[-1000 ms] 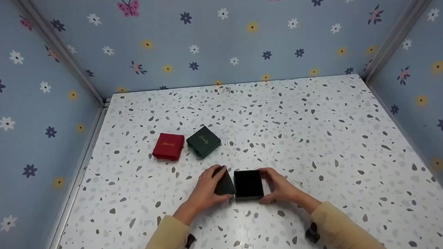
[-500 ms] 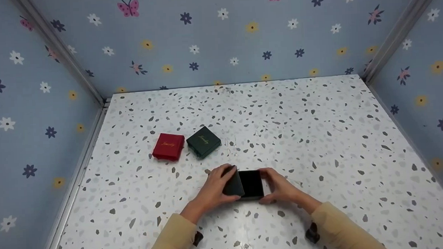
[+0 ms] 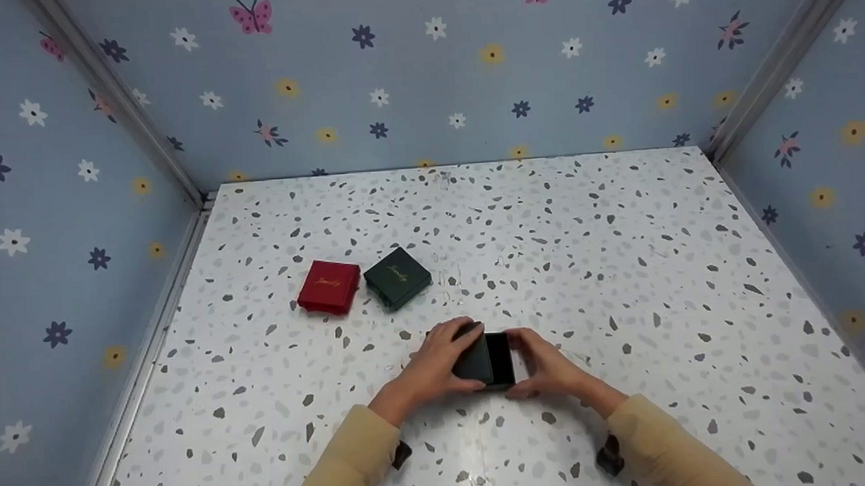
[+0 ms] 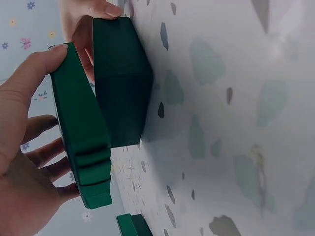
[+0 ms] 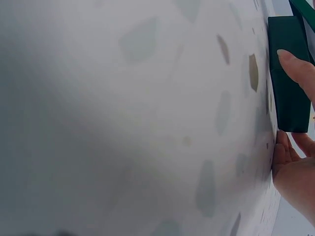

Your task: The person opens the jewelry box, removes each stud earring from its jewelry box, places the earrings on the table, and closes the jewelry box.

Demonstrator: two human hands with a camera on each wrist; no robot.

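My left hand (image 3: 434,363) grips a dark green box lid (image 3: 473,363) between thumb and fingers. The lid sits tilted over the left part of an open box base (image 3: 501,387), whose black inside shows along the right. In the left wrist view, ribbon-like folds cross the green side of the lid (image 4: 83,118), partly apart from the base (image 4: 123,83). My right hand (image 3: 551,365) holds the base at its right side, thumb on the near wall and fingers at the far one. The right wrist view shows the base (image 5: 290,93) standing on the table.
A red jewelry box (image 3: 330,285) and a dark green jewelry box (image 3: 398,276), both closed, lie farther back to the left. Fine thin strands (image 3: 449,279), too small to identify, lie beside the green one. Flowered panels (image 3: 425,75) wall the speckled table (image 3: 623,264).
My left hand has moved right with the lid, from beside the base to over its left part. My right hand and the base have stayed put.
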